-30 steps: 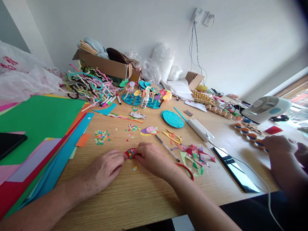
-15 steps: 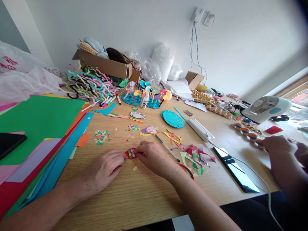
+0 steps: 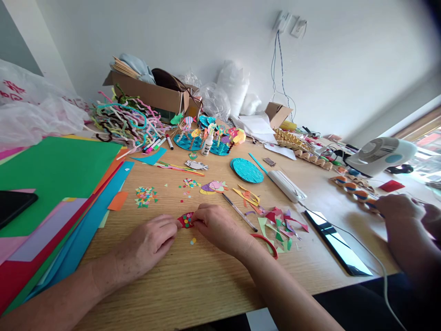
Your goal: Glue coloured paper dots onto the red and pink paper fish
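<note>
A small red paper cut-out [image 3: 187,219] covered with coloured paper dots lies on the wooden table between my hands. At its left end, my left hand [image 3: 156,236] holds it down with the fingers pressed together. My right hand [image 3: 215,225] has its thumb and forefinger pinched at the right end, hiding that part. Two loose dots [image 3: 193,241] lie just below. Beyond my hands are a heap of paper dots [image 3: 190,183], a pile of small coloured paper bits [image 3: 146,196], and overlapping purple and pink paper fish [image 3: 214,187]. A pen [image 3: 240,212] lies near my right hand.
Coloured paper sheets [image 3: 65,174] are stacked at left. Red-handled scissors [image 3: 267,243], paper scraps [image 3: 282,225] and a phone [image 3: 337,243] lie at right. Further back are a glue bottle [image 3: 207,145] and blue discs [image 3: 248,170]. Another person's hands [image 3: 401,211] work at far right.
My right hand shifted slightly right along the red cut-out, then back left to its end. My left hand has stayed in place.
</note>
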Demonstrator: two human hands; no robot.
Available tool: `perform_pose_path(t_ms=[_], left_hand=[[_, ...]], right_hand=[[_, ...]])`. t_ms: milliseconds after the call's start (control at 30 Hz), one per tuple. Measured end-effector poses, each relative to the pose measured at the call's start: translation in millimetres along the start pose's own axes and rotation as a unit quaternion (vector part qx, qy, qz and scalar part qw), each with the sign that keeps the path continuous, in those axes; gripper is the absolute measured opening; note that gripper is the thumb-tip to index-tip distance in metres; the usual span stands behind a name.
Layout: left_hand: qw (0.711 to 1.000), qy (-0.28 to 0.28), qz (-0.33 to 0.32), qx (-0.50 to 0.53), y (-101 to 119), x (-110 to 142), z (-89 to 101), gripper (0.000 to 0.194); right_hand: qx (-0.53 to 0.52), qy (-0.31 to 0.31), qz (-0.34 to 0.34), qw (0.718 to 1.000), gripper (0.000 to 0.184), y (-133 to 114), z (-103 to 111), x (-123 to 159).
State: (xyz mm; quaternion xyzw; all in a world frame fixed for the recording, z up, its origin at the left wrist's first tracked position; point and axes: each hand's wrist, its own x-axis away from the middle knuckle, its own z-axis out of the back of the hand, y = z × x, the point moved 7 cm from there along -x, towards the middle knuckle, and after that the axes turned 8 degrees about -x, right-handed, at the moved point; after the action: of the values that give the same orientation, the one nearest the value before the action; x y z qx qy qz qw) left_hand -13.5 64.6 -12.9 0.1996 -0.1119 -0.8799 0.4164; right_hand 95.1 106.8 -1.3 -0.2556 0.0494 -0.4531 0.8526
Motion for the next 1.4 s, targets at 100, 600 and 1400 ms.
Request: perform_pose_path(t_ms=[100,600,1400], left_hand=[[1.0,0.003,0.0,0.006,0,0,0.8,0.022],[0.995,-0.002,0.07,0.071,-10,-1,4.2,0.019],[0.964,-0.05,0.179,0.188,-8,-32,11.8,0.023]], right_hand=[[-0.003,0.014,0.003,1.0,0.023,1,2,0],[-0.099,0.065,0.017,0.993,0.021,-2,14,5],[-0.24,0.083,0.006,0.967,0.009,3,25,17]])
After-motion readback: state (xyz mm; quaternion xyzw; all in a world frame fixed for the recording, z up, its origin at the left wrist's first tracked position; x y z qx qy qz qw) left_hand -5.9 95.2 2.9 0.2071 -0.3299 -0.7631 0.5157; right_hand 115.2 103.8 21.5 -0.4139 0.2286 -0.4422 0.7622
